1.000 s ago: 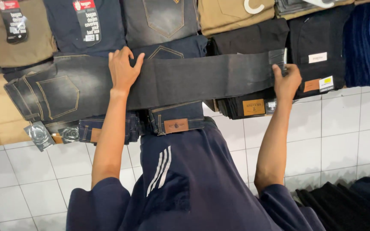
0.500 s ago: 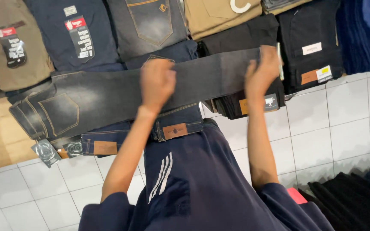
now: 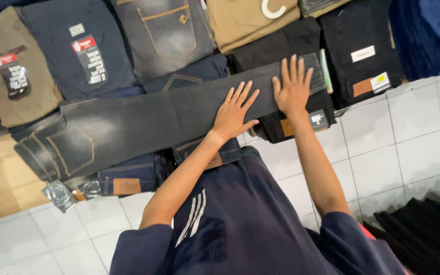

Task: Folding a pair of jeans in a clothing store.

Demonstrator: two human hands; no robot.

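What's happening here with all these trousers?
A person presses both palms flat on a long pair of dark grey jeans laid across piles of folded trousers above a white tiled floor. The left hand and right hand lie side by side near the leg end, fingers spread.

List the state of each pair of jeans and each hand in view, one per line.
Dark grey jeans: laid out lengthwise, legs doubled, across the folded stacks.
Left hand: open, flat on the jeans.
Right hand: open, flat near the hem.
Black folded jeans: folded, tagged.
Khaki trousers: folded, tagged.
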